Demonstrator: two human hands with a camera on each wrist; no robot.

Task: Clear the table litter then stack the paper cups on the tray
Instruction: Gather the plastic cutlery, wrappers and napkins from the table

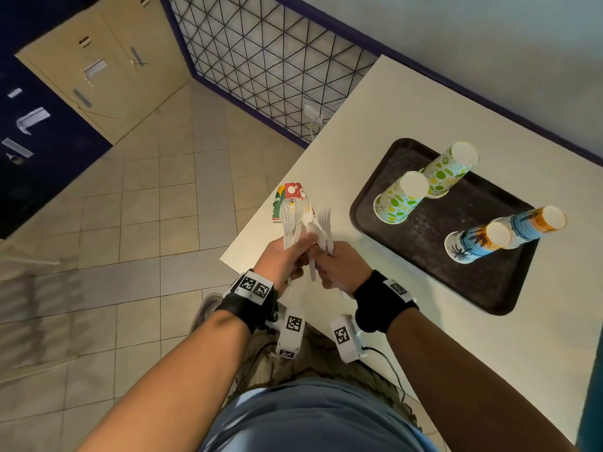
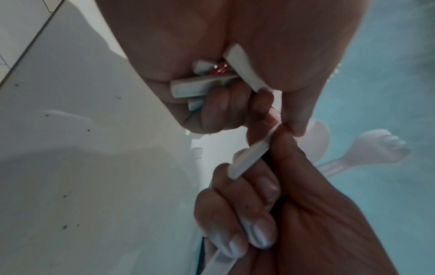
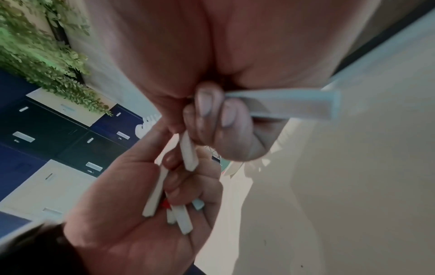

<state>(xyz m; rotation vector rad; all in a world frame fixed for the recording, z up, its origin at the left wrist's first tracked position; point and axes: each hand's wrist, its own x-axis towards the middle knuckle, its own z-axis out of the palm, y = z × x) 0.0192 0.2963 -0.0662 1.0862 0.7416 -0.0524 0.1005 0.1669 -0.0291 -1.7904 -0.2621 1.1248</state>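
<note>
- Fingers of the left hand (image 1: 283, 256) curl round a bunch of white plastic forks (image 1: 292, 220), tines pointing up and away from the body; the left wrist view shows the handle ends (image 2: 188, 89) sticking out of the fist.
- Fingers of the right hand (image 1: 339, 267) curl round more white cutlery (image 1: 326, 225), one fork head standing above the knuckles and a handle poking out below.
- Both hands meet, knuckles touching, above the near corner of the white table (image 1: 408, 102).
- Just beyond the forks, near the table's left edge, lies a red and green cup (image 1: 287, 194) on its side.
- To the right sits a dark tray (image 1: 424, 243) bearing four upside-down cup stacks: two green-patterned (image 1: 399, 199) at the far side, two blue palm-patterned (image 1: 476, 241) nearer the right edge.
- Each pair stands close together, and the two pairs stand apart.
- Tiled floor (image 1: 146, 207) and lockers (image 1: 98, 70) lie to the left.
</note>
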